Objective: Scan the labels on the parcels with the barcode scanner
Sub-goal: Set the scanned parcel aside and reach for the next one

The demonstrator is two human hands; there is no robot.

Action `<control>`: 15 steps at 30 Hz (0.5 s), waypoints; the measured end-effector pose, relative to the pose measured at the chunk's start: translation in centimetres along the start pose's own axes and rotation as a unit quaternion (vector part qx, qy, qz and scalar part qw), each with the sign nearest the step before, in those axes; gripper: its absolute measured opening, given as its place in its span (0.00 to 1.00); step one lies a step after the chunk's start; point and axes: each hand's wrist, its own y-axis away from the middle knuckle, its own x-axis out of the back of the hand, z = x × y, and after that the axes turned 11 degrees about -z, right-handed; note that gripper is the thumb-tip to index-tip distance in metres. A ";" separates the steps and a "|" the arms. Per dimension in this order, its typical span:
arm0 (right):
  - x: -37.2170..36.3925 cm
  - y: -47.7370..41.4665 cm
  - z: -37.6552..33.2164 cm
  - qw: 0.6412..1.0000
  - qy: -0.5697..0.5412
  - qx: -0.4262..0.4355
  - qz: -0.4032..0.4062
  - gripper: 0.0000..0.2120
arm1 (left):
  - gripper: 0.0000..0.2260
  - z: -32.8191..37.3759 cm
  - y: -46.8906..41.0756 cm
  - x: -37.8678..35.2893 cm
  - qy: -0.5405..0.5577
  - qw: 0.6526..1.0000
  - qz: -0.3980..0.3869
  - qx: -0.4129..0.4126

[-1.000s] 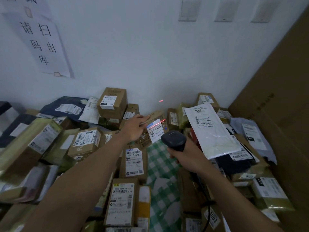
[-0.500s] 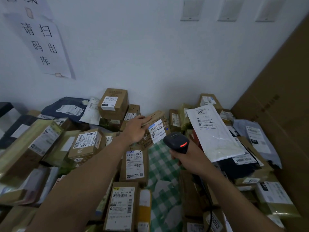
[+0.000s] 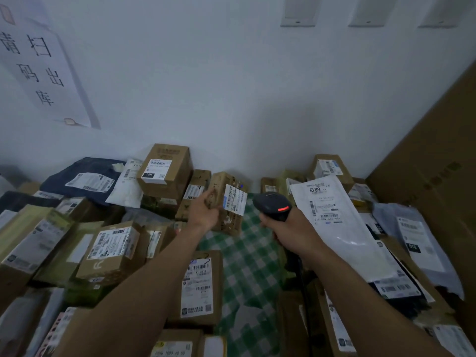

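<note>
The left hand (image 3: 206, 213) grips a small cardboard parcel (image 3: 228, 220) by its side, lifted above the heap (image 3: 113, 248), its label (image 3: 235, 199) facing the barcode scanner (image 3: 273, 206) — clenched by the handle in the right hand (image 3: 291, 228). It looks light and stiff — best held by edges, label clear.

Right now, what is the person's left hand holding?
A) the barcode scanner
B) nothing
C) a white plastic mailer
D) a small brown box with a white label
D: the left hand grips a small brown box, its white label turned toward the barcode scanner, which the right hand holds.
</note>
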 end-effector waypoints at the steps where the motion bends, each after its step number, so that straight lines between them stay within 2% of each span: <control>1: 0.0 -0.7 0.5 1.000 -0.005 -0.006 -0.001 0.09 | 0.31 -0.2 -0.6 0.0 0.001 1.000 -0.008 0.008; 4: -0.7 -2.5 2.4 0.999 -0.013 -0.027 -0.016 0.13 | 0.31 -1.5 -2.3 -0.1 -0.026 0.998 -0.038 0.035; 7: -1.6 -4.1 4.3 0.998 -0.024 -0.049 -0.034 0.16 | 0.25 -3.2 -3.8 -0.3 -0.039 0.994 -0.089 0.051; 12: -2.7 -6.5 6.6 0.997 -0.018 -0.056 -0.049 0.13 | 0.19 -6.6 -6.2 -1.9 -0.110 0.977 -0.161 0.090; 15: -3.0 -7.1 7.7 0.995 -0.031 -0.068 -0.069 0.08 | 0.20 -8.1 -7.5 -2.6 -0.141 0.972 -0.170 0.085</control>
